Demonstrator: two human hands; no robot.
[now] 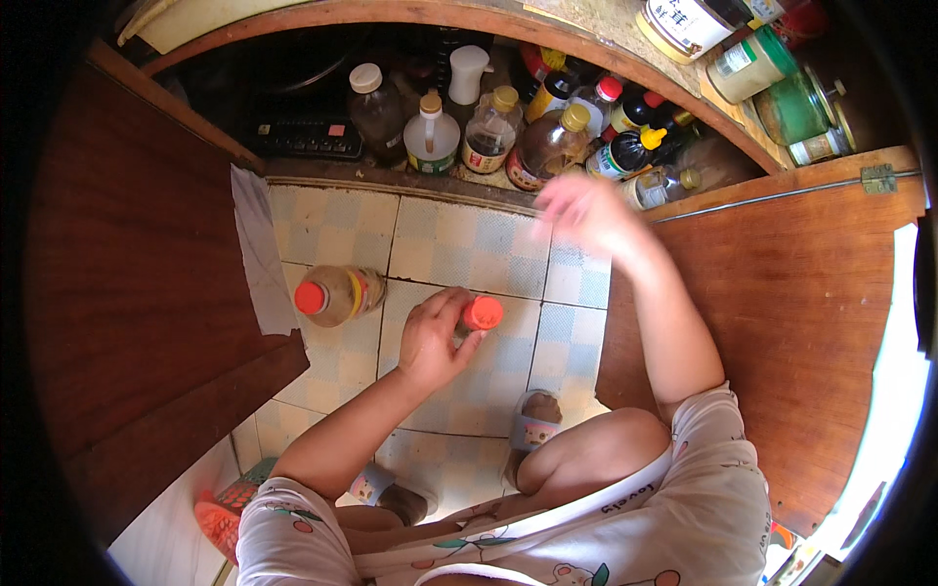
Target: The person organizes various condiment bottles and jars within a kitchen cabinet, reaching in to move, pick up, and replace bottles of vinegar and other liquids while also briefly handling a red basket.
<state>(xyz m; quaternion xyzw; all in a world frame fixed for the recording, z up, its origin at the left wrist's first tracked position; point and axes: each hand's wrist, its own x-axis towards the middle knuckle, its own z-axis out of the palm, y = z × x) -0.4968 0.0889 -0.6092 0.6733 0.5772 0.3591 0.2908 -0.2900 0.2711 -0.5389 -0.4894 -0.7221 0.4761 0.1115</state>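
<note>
My left hand (pixel 437 337) is closed around a small container with a red lid (pixel 484 313), held over the tiled floor. Blurred by motion, my right hand (pixel 582 216) hovers at the cabinet's front edge, near a large brown-tinted bottle with a yellow cap (pixel 549 150); its fingers look loosely bent and no object shows in them. To the left of my left hand, a clear plastic bottle with a red cap (pixel 344 294) stands on the floor.
Several bottles and jars crowd the cabinet, including a handled bottle (pixel 432 135) and a white pump bottle (pixel 467 73). Jars (pixel 751 62) line the shelf at upper right. Wooden doors (pixel 168 256) flank both sides. My slippered feet (pixel 538 421) are below.
</note>
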